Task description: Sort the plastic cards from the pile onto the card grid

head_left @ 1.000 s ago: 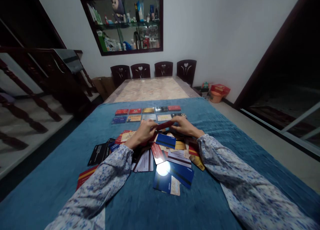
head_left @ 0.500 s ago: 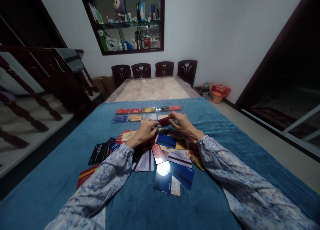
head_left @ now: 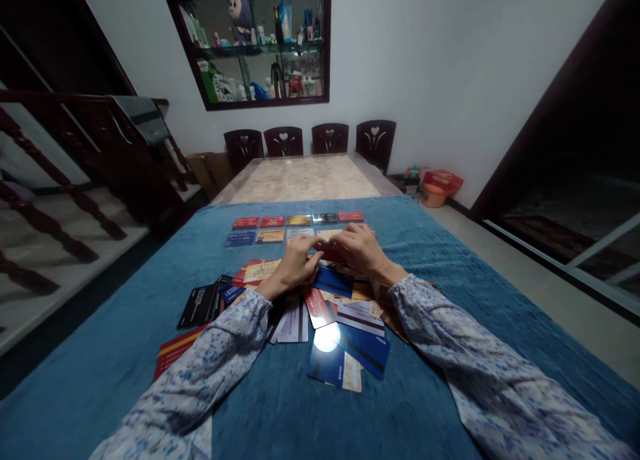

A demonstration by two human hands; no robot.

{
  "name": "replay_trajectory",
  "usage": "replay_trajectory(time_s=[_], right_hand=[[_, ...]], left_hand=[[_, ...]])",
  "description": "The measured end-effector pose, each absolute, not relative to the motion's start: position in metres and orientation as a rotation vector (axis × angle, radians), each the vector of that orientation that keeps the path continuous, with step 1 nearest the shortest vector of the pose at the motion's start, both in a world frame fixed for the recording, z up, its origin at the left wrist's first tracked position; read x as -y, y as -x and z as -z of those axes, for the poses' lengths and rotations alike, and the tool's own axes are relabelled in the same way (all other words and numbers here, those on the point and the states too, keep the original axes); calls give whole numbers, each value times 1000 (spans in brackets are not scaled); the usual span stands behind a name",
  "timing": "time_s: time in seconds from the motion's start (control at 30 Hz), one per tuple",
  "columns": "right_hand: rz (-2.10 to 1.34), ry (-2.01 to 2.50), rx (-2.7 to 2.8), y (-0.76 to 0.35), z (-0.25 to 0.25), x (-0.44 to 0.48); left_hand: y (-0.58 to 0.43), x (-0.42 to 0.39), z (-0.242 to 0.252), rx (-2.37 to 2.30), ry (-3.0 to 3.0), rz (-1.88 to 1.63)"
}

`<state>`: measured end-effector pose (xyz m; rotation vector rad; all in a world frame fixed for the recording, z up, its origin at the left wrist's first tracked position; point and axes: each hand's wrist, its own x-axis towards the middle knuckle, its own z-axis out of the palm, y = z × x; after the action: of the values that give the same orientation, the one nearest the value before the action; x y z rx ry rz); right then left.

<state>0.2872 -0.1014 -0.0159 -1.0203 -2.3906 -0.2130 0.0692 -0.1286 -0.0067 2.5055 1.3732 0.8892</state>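
A dark red card [head_left: 330, 251] is held between my two hands, just above the far side of a loose pile of cards. My left hand [head_left: 297, 259] grips its left end with thumb and fingers. On its right end, my right hand [head_left: 361, 250] is closed, partly covering the card. Below them lie overlapping cards, among them a blue card [head_left: 334, 281], a red card [head_left: 319, 307] and a white card with a dark stripe [head_left: 361, 316]. Beyond my hands, cards stand in two neat rows, including a gold card [head_left: 299, 221] and a purple-blue card [head_left: 240, 239].
A blue cloth [head_left: 125, 313] covers the near part of the table. Black cards [head_left: 199, 305] and a red-and-yellow card [head_left: 177, 351] lie by my left forearm. Several dark chairs [head_left: 283, 142] line the table's far end, under a wall cabinet [head_left: 250, 47].
My hands have come closer together around the dark red card. Its face is now more covered by my fingers. The rows and the pile look the same.
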Motion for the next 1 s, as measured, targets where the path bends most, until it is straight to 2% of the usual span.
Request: replay_trajectory(time_s=[0.2, 0.53, 0.83, 1.0], right_hand=[[229, 915, 2448, -286, 20, 104], [234, 1140, 2502, -286, 24, 101], [285, 1296, 2560, -283, 20, 106], [258, 1320, 2568, -282, 22, 104]], left_hand=[[-73, 130, 13, -1422, -2511, -818], [-63, 127, 10, -1562, -2517, -734], [-65, 130, 9, -1672, -2494, -496], [-66, 129, 12, -1687, -2471, -504]])
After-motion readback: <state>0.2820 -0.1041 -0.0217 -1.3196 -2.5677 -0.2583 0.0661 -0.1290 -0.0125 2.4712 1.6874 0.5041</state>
